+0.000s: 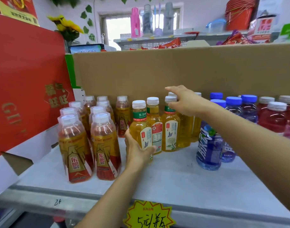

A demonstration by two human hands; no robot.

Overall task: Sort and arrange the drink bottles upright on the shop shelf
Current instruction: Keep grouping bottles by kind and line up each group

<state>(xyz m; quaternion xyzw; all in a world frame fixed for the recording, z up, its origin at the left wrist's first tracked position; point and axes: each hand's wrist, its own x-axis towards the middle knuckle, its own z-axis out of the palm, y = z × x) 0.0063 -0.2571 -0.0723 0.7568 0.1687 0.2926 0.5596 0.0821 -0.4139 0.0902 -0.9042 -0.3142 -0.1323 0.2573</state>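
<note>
Several yellow tea bottles (169, 127) with white caps stand upright mid-shelf. My left hand (137, 149) grips the lower part of the front yellow tea bottle (140, 127), which stands on the shelf (173, 180). My right hand (182, 100) reaches over the back tea bottles, fingers stretched out and relaxed, just above their caps and holding nothing. Red-and-gold energy drink bottles (75, 145) stand in rows at the left. Blue sports drink bottles (209, 145) stand to the right, under my right forearm.
A brown cardboard wall (173, 69) closes the back of the shelf. A red gift box (26, 83) leans at the left. Purple bottles (249, 107) and red bottles (275, 119) fill the far right. A yellow price tag (149, 214) hangs on the shelf's front edge.
</note>
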